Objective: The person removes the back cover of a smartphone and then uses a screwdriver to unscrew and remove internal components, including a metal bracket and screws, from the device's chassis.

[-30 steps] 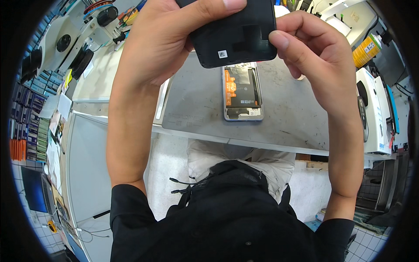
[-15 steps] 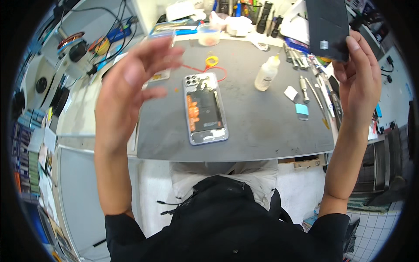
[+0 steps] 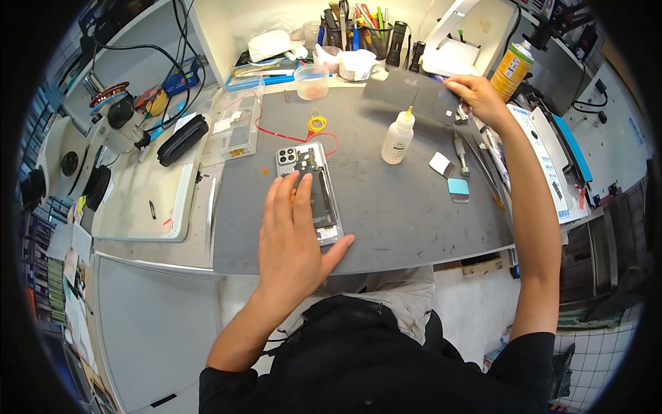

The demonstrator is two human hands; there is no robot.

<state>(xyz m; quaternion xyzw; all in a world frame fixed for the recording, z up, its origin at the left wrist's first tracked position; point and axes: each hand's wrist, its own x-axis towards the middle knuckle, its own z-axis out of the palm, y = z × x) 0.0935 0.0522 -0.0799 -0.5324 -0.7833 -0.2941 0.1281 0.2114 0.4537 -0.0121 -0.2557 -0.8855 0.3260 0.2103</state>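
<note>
An opened smartphone (image 3: 324, 196) lies on the grey mat (image 3: 400, 228), its insides and black battery showing and its camera cluster at the far end. My left hand (image 3: 293, 228) is open over the phone's near left part, fingers apart; I cannot tell whether it touches. My right hand (image 3: 479, 96) pinches the right end of a thin dark rectangular panel (image 3: 405, 93) at the mat's far right. In front of that panel stands a white dropper bottle (image 3: 398, 141). Beyond the phone lie a red cord (image 3: 293, 138) and a yellow ring-shaped coil (image 3: 316, 124).
Right of the bottle are a white square piece (image 3: 440, 163), a light blue pad (image 3: 458, 188) and a metal screwdriver (image 3: 460, 153). A clear tub (image 3: 312, 81) and pen holder (image 3: 358, 41) stand behind. A microscope (image 3: 76, 155) and black case (image 3: 182, 140) occupy the left.
My left hand has come down and right to the phone. My right hand has lowered the dark panel and moved it left toward the mat. The whole view has shifted slightly.
</note>
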